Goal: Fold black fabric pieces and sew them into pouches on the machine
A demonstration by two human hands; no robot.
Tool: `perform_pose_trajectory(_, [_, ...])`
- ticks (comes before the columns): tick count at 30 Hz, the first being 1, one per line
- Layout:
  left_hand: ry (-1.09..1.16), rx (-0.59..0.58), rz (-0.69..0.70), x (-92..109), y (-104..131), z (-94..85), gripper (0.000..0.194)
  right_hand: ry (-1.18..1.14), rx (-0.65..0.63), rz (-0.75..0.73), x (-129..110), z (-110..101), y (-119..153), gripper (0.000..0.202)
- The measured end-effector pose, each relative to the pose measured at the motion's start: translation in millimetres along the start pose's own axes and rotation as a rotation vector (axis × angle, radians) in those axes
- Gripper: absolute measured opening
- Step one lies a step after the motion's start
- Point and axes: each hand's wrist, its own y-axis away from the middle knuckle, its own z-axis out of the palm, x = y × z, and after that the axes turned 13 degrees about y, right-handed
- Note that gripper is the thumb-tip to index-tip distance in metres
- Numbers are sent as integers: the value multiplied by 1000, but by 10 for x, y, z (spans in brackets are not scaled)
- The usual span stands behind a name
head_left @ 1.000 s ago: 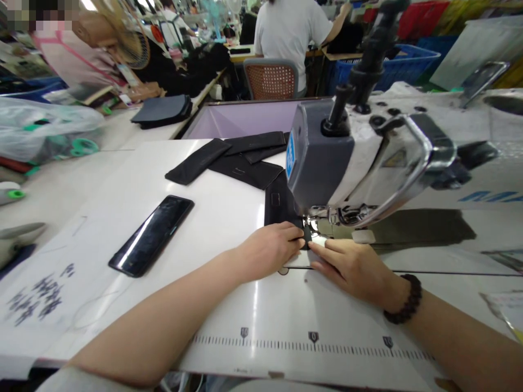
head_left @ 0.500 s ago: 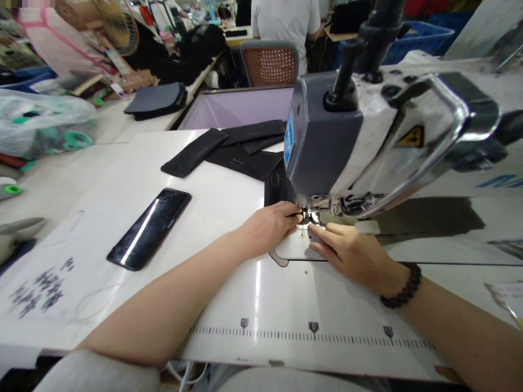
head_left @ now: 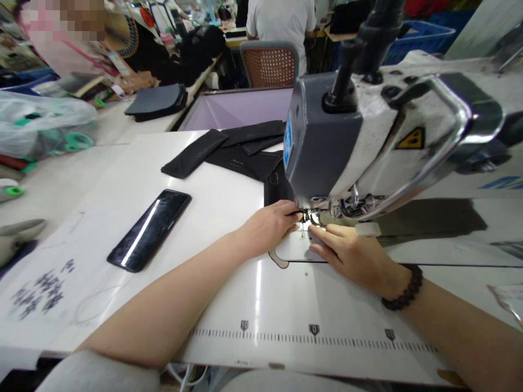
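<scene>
Left hand [head_left: 271, 230] is at the presser foot's [head_left: 309, 216] 9 o'clock, can't tell if it's pinching anything; black fabric [head_left: 278, 187] sits at 10. Right hand [head_left: 353, 255]'s unclenched, fingers straight, at 4. Fingertips that close could get nipped if one slips.

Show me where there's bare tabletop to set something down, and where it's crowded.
Bare tabletop lies between the phone, black pieces and left hand; more lies between the right hand and the printed scale. It is crowded under the sewing machine head, where both hands gather, and beyond the left hand, where the black pieces overlap.
</scene>
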Motion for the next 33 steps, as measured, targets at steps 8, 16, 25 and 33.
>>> perform_pose_trajectory(8, [-69, 0, -72, 36, -6, 25, 20, -2, 15, -6, 3, 4, 1, 32])
perform_pose_trajectory(16, [-195, -277, -34, 504, 144, -136, 26, -55, 74, -120, 49, 1, 61, 33])
perform_pose_trajectory(25, [-92, -343, 41, 585, 286, -112, 20, 8, 174, -329, -34, -95, 127, 32])
perform_pose_trajectory(33, [-55, -298, 20, 584, 287, -77, 27, 18, 188, -314, -51, -103, 123, 31])
